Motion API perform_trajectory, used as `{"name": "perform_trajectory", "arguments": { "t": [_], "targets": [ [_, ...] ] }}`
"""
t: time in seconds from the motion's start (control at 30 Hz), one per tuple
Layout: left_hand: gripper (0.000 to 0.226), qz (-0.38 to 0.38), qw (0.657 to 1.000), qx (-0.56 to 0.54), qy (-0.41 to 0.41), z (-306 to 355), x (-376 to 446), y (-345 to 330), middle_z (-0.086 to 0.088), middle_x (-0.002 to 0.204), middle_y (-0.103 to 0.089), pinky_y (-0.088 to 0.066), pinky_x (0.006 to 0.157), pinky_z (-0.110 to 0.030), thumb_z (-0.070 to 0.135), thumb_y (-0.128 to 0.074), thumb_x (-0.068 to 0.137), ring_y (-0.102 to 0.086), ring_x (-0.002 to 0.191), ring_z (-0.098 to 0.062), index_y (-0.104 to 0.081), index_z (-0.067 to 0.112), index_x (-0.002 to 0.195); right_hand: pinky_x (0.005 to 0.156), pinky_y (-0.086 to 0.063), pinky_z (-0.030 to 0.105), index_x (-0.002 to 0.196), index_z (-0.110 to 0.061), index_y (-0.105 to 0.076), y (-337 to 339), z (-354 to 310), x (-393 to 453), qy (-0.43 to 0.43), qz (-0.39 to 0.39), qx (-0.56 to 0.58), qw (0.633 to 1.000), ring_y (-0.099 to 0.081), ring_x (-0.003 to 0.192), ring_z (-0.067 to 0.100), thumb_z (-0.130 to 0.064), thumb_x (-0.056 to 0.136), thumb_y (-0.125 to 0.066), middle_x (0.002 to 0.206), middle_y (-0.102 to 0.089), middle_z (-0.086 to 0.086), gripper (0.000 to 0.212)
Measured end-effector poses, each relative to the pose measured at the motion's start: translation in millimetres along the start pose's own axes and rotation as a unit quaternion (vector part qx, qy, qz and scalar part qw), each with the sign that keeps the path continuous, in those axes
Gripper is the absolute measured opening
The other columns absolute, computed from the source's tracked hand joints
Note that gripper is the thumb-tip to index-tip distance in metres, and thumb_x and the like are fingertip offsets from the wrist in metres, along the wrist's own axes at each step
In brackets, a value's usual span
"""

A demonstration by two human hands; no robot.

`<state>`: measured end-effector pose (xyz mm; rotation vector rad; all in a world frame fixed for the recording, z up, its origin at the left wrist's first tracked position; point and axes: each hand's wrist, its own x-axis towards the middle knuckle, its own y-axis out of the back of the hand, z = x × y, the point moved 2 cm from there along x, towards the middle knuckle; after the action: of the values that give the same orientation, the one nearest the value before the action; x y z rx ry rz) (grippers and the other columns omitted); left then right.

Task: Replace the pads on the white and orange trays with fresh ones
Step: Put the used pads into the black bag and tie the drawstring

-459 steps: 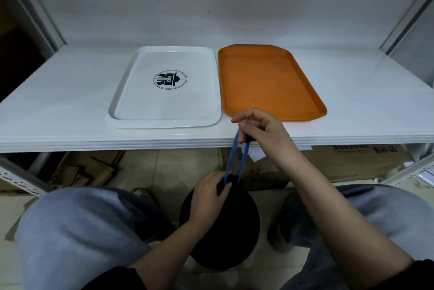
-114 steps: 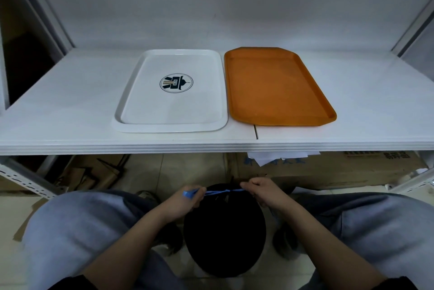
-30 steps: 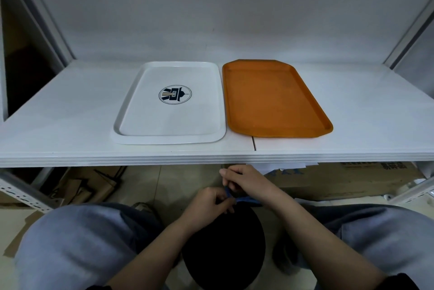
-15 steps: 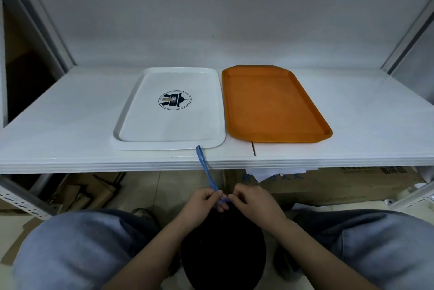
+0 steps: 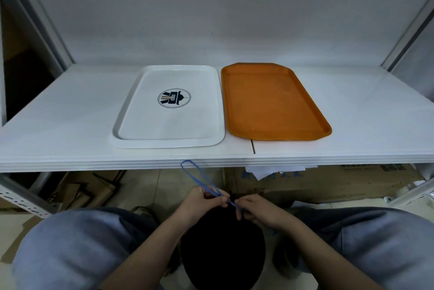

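A white tray [image 5: 131, 125] with a round dark logo lies on the white shelf [image 5: 58, 113]. Right beside it lies an orange tray [image 5: 270, 101]. Both trays are bare; no pad shows on either. Below the shelf edge, between my knees, a black bag [image 5: 223, 249] stands on the floor. My left hand [image 5: 199, 202] and my right hand [image 5: 256, 209] meet at the bag's mouth, both pinching its blue drawstring [image 5: 199, 178]. A loop of the string sticks up to the left, toward the shelf edge.
Flattened cardboard [image 5: 84, 191] lies on the floor under the shelf at the left. A large cardboard box [image 5: 340, 181] with white paper on it stands under the shelf at the right. Metal shelf posts rise at both sides.
A second ago my hands overlapped at the bag's mouth. They have drawn the blue string out into a loop that points up and left. The view has tilted slightly upward.
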<state>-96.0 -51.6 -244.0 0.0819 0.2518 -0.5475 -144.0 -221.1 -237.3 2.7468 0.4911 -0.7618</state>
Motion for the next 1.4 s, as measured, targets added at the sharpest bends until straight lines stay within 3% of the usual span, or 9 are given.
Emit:
{"name": "perform_trajectory", "arguments": {
  "t": [0.2, 0.33, 0.43, 0.57, 0.83, 0.97, 1.23, 1.33, 1.4],
  "targets": [
    [0.018, -0.011, 0.998, 0.053, -0.033, 1, 4, -3, 0.003, 0.063, -0.069, -0.05, 0.063, -0.015, -0.008, -0.067, 0.081, -0.065, 0.061, -0.004, -0.065, 0.008, 0.073, 0.072, -0.045, 0.031, 0.084, -0.029, -0.047, 1, 1, 13, 0.1, 0.139, -0.15, 0.974, -0.056, 0.078, 0.011, -0.019, 0.087, -0.062, 0.085, -0.057, -0.005, 0.019],
    [0.021, -0.008, 0.995, 0.086, -0.055, 2, 5, -2, 0.004, 0.066, -0.067, -0.049, 0.063, -0.016, -0.009, -0.068, 0.079, -0.063, 0.062, -0.003, -0.064, 0.011, 0.072, 0.084, -0.05, 0.032, 0.102, -0.025, -0.061, 1, -7, 16, 0.147, 0.069, -0.121, 0.979, -0.06, 0.099, 0.016, -0.007, 0.086, -0.062, 0.11, -0.06, 0.005, 0.024],
    [0.02, -0.024, 0.992, 0.109, -0.059, 2, 6, 2, 0.005, 0.068, -0.067, -0.049, 0.063, -0.015, -0.007, -0.07, 0.078, -0.063, 0.063, -0.001, -0.064, 0.012, 0.074, 0.068, -0.046, 0.016, 0.1, -0.027, -0.064, -2, -10, 11, 0.113, 0.008, -0.098, 0.989, -0.058, 0.078, 0.0, -0.007, 0.092, -0.057, 0.099, -0.06, -0.004, 0.023],
    [0.024, -0.026, 0.989, 0.135, -0.062, 2, 8, -1, 0.004, 0.073, -0.065, -0.047, 0.064, -0.012, -0.008, -0.067, 0.08, -0.061, 0.065, 0.004, -0.063, 0.015, 0.074, 0.07, -0.038, 0.013, 0.095, -0.006, -0.067, 0, -8, 16, 0.125, 0.052, -0.151, 0.979, -0.051, 0.075, -0.001, -0.006, 0.091, -0.056, 0.087, -0.055, -0.001, 0.011],
    [0.024, 0.084, 0.963, 0.24, -0.086, 0, 13, 2, 0.018, 0.068, -0.061, -0.048, 0.064, -0.029, 0.016, -0.066, 0.074, -0.058, 0.067, -0.001, -0.057, 0.037, 0.067, 0.069, -0.04, 0.015, 0.069, -0.033, -0.059, -4, -6, 23, 0.113, 0.158, -0.144, 0.97, -0.054, 0.074, -0.004, -0.02, 0.087, -0.065, 0.076, -0.061, -0.014, 0.023],
    [0.02, 0.096, 0.936, 0.32, -0.111, 2, 11, 0, 0.017, 0.072, -0.058, -0.041, 0.062, -0.017, 0.011, -0.067, 0.079, -0.056, 0.072, -0.002, -0.059, 0.029, 0.076, 0.062, -0.039, 0.01, 0.068, -0.028, -0.058, -6, -8, 22, 0.104, 0.17, -0.132, 0.971, -0.053, 0.069, -0.004, -0.024, 0.085, -0.068, 0.072, -0.059, -0.012, 0.02],
    [0.024, 0.1, 0.928, 0.335, -0.132, 0, 4, 1, 0.016, 0.067, -0.059, -0.043, 0.059, -0.021, 0.019, -0.064, 0.085, -0.059, 0.072, -0.002, -0.052, 0.033, 0.07, 0.057, -0.039, 0.013, 0.086, -0.018, -0.061, -6, -13, 14, 0.047, 0.09, -0.025, 0.994, -0.056, 0.068, 0.0, -0.019, 0.099, -0.046, 0.079, -0.061, -0.01, 0.02],
    [0.012, 0.083, 0.925, 0.338, -0.149, -2, 0, 2, 0.015, 0.07, -0.057, -0.039, 0.057, -0.014, 0.023, -0.063, 0.088, -0.056, 0.071, -0.001, -0.055, 0.024, 0.079, 0.057, -0.041, 0.011, 0.102, -0.018, -0.053, -9, -11, 14, 0.061, 0.099, -0.011, 0.993, -0.054, 0.069, 0.002, -0.019, 0.098, -0.049, 0.089, -0.059, -0.004, 0.006],
    [0.008, 0.068, 0.932, 0.321, -0.155, -6, 4, 3, 0.011, 0.075, -0.058, -0.043, 0.061, -0.021, 0.026, -0.062, 0.088, -0.056, 0.072, -0.003, -0.056, 0.025, 0.083, 0.06, -0.042, 0.009, 0.116, -0.021, -0.052, -10, -12, 13, 0.083, 0.091, -0.005, 0.992, -0.056, 0.071, -0.002, -0.017, 0.097, -0.051, 0.097, -0.061, -0.002, 0.019]
  ]
}}
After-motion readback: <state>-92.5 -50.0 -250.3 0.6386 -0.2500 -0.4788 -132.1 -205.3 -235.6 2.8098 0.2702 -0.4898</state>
